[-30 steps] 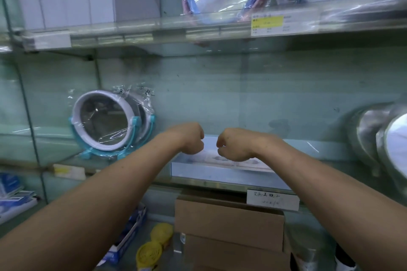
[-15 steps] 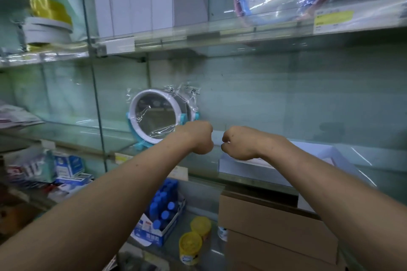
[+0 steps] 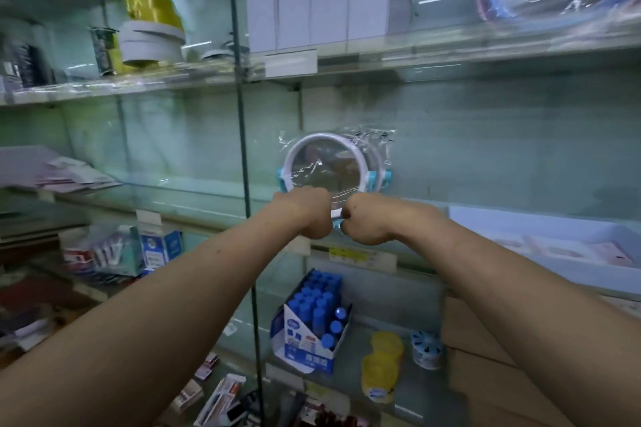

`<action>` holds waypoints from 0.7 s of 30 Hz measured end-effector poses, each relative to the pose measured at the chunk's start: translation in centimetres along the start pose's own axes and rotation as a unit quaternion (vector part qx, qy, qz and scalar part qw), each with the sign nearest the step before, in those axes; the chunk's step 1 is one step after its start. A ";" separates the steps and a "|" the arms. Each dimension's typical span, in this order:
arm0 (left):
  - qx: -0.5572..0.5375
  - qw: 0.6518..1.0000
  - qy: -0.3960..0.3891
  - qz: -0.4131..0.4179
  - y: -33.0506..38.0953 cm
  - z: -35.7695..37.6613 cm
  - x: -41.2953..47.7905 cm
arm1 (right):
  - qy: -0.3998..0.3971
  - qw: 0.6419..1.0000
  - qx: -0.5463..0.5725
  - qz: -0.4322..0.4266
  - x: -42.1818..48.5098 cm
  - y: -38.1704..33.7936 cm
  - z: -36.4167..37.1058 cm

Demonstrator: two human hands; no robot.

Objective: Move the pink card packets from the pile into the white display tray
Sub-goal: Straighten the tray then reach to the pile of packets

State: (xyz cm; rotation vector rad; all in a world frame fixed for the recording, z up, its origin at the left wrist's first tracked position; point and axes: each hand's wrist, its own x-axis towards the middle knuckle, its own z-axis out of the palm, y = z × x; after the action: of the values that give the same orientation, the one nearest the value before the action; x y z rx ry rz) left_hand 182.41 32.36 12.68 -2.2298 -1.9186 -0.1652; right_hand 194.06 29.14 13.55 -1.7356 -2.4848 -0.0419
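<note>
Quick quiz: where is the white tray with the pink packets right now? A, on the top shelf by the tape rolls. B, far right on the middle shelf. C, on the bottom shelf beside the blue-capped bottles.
B: the white tray sits at the right edge on the middle shelf, right of the round mirror, with pink packets lying in it.

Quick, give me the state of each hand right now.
Left hand: closed in a fist, nothing visible in it.
Right hand: closed in a fist, nothing visible in it.
</note>
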 end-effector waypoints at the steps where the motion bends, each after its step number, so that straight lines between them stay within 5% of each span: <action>1: 0.002 1.000 -0.002 -0.005 -1.1 0.1 -0.3 | 0.004 1.000 -0.003 0.001 0.3 -1.2 0.1; 21: 0.042 0.996 -0.006 -0.073 -19.8 2.1 -2.4 | 0.004 1.000 -0.016 -0.024 8.2 -18.0 2.4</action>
State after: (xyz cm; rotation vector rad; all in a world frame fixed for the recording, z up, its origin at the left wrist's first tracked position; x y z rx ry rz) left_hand 162.39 33.25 11.58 -2.0417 -2.0557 -0.0897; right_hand 174.17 30.79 12.77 -1.6850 -2.5326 -0.0940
